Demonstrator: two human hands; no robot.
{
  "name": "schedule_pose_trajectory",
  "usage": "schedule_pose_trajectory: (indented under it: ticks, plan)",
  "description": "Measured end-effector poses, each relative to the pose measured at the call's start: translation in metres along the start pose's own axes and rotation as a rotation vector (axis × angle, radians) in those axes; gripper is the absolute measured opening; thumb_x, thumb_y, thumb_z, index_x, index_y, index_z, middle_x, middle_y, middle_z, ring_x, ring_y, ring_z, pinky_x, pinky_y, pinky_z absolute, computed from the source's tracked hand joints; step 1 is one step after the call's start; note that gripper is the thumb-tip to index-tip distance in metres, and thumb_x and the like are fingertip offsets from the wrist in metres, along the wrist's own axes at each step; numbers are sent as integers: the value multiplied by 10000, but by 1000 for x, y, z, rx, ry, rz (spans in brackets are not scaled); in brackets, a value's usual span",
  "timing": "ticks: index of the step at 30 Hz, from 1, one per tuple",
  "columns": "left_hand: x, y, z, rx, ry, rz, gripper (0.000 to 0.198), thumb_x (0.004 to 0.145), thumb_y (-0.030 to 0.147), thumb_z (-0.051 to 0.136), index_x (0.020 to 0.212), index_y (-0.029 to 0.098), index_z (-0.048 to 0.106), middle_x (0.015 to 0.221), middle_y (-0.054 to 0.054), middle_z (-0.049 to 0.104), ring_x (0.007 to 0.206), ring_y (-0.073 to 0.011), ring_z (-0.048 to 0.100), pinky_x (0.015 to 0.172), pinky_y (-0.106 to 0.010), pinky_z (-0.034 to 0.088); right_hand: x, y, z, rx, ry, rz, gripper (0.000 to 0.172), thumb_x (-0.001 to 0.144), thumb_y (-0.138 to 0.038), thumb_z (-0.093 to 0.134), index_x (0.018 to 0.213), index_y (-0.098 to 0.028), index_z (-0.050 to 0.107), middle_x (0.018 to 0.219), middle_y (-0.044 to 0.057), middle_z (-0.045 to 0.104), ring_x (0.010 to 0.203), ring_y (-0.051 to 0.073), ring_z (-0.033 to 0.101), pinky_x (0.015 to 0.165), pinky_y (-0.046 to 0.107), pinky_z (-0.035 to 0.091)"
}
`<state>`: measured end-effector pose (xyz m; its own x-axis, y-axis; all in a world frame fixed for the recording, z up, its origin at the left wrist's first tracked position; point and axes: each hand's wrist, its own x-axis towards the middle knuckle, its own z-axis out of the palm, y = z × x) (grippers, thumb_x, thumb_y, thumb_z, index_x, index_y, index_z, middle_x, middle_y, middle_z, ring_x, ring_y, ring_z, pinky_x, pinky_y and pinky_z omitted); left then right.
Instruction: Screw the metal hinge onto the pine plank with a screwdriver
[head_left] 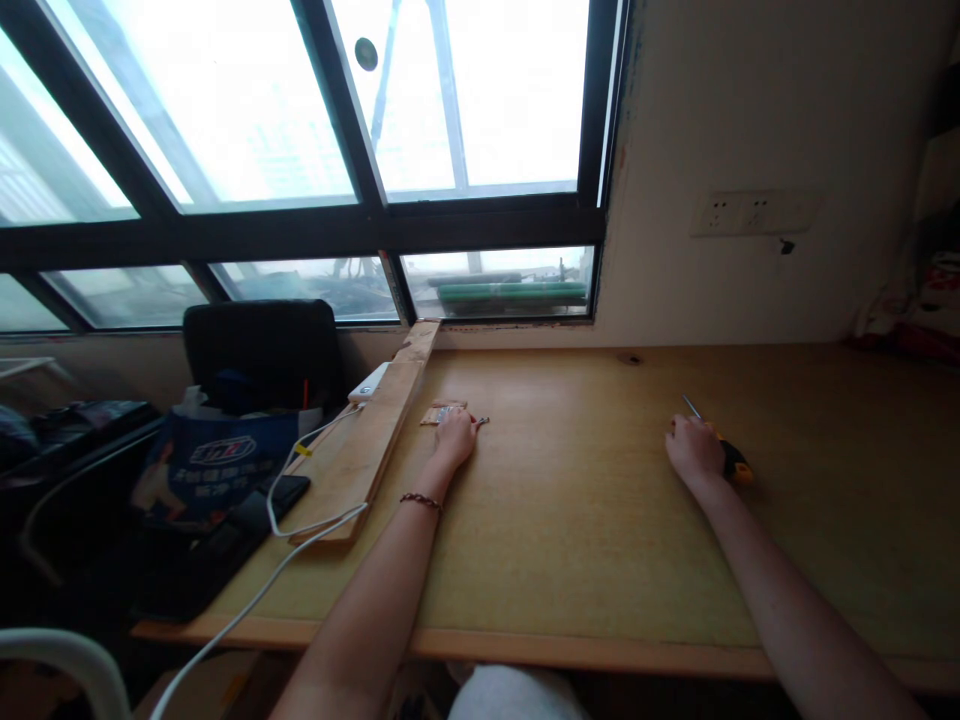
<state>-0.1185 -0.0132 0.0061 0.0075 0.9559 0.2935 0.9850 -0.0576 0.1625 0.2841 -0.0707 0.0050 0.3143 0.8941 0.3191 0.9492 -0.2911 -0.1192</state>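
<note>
My left hand (455, 436) rests on the wooden desk (585, 520) with its fingers curled over a small flat wooden piece with metal parts (442, 412); what it grips is partly hidden. A thin bracelet circles that wrist. My right hand (694, 447) lies further right, closed round a screwdriver (731, 462) with a yellow and black handle. Its metal shaft points away from me toward the wall.
A long wooden plank (375, 440) lies along the desk's left side with a white power bank (369, 382) and a white cable (300, 520) on it. A black chair (262, 350) and a blue bag (217, 465) stand left. Wall sockets (750, 213) sit above the desk.
</note>
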Motion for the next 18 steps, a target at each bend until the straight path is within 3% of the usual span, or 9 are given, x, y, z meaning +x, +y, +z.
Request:
schedule_pose_trajectory:
  ticks: [5, 8, 10, 15, 18]
  plan:
    - [-1, 6, 0, -48, -8, 35, 227, 813, 235, 440, 831, 103, 623, 932, -138, 585, 897, -215, 527, 774, -292, 390, -3, -11, -1, 191, 247, -159, 244, 737, -212, 514, 942, -122, 611, 941, 146, 612, 951, 274, 497, 806, 390, 388]
    - [0, 13, -4, -254, -14, 28, 206, 803, 241, 459, 812, 108, 616, 884, -118, 595, 851, -193, 528, 745, -280, 388, -13, -32, -8, 509, 271, -261, 240, 749, -267, 507, 921, -137, 612, 930, 126, 627, 934, 250, 519, 831, 398, 397]
    - [-2, 23, -8, -504, -66, 9, 231, 789, 307, 485, 769, 111, 605, 788, -82, 594, 756, -170, 524, 679, -266, 387, -24, -50, -15, 785, 157, -252, 253, 744, -336, 528, 891, -152, 619, 901, 112, 642, 861, 228, 564, 794, 389, 431]
    - [-26, 79, -15, -1153, -278, 37, 383, 676, 505, 565, 736, 127, 585, 613, 12, 521, 569, -95, 439, 541, -220, 329, -57, -91, -29, 1513, -430, -86, 393, 630, -418, 669, 908, -144, 624, 838, 87, 659, 729, 175, 607, 656, 312, 485]
    - [-49, 116, -16, -1316, -413, 85, 389, 613, 507, 632, 700, 131, 584, 603, 14, 525, 573, -89, 438, 556, -219, 335, -71, -104, -31, 1764, -569, -18, 373, 603, -358, 716, 903, -154, 631, 828, 61, 659, 706, 141, 604, 654, 276, 476]
